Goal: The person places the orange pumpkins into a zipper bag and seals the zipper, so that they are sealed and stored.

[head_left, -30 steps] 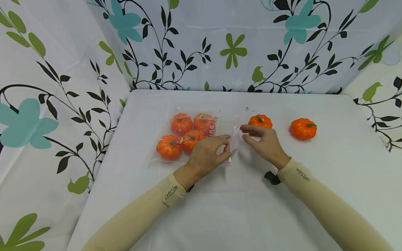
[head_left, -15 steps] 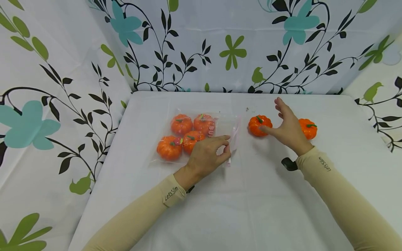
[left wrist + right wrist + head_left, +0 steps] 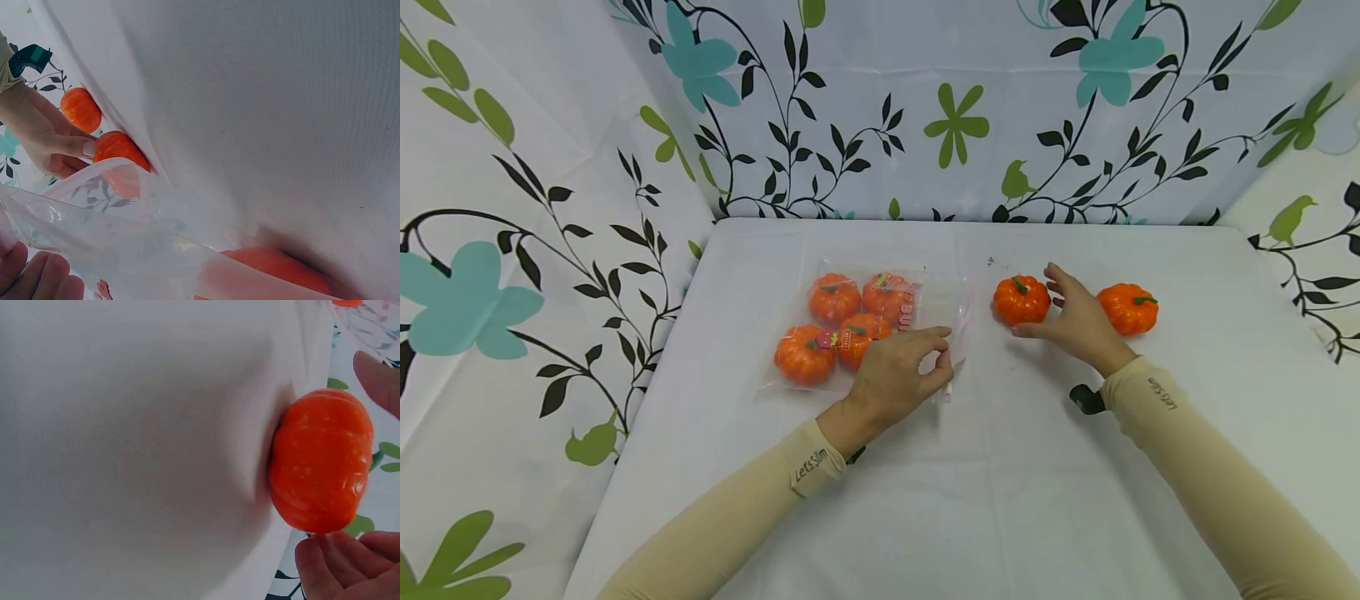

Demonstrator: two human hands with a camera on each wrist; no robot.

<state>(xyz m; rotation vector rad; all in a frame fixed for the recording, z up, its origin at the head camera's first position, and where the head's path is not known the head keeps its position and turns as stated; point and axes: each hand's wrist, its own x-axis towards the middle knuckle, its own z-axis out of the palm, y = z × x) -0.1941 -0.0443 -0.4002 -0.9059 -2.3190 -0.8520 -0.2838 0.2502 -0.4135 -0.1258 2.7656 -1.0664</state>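
Note:
A clear zip bag [image 3: 936, 292] with a pink edge lies on the table, several small orange pumpkins [image 3: 834, 298] inside. My left hand [image 3: 891, 375] pinches the bag's open edge between thumb and fingers; in the left wrist view, curled fingers [image 3: 40, 275] hold the plastic and the mouth gapes. Right of the bag sits a loose pumpkin [image 3: 1022, 300] with a green stem. My right hand [image 3: 1078, 323] spreads around its right side, thumb on the near side and fingers on the far side. In the right wrist view, fingertips [image 3: 309, 553] are right at this pumpkin [image 3: 322, 459], the thumb apart from it.
A second loose pumpkin [image 3: 1127, 309] lies just behind the right hand, to the right. The white-covered table [image 3: 970, 500] ends at a back edge against a patterned curtain [image 3: 865, 100]. Small dark specks [image 3: 990, 262] mark the cloth near the back.
My right hand has left the bag's edge, swung right past the nearer loose pumpkin, then come back left and lower beside it. The left hand keeps its hold on the bag.

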